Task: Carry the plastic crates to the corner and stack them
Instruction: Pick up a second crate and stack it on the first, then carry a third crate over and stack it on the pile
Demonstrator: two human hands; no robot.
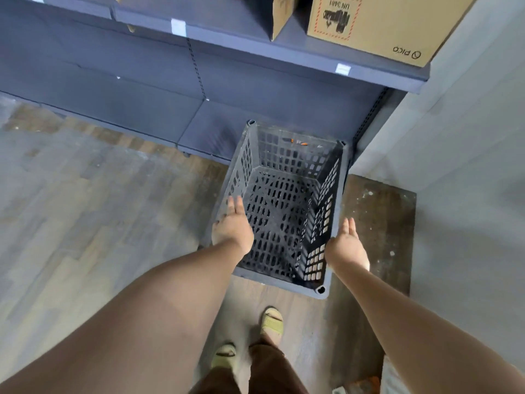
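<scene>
Both of your hands are out with fingers straight and close together, holding nothing. Your left hand (233,223) lies over the left rim of the crate (284,211), though you cannot tell whether it touches. Your right hand (346,245) is just beside the crate's right wall — palm turned inward. One dark slotted crate sits on the floor (85,209) in the corner, against the low shelf (159,120) on its far side and near the wall (468,166) — your sandals (272,322) stand just behind it.
</scene>
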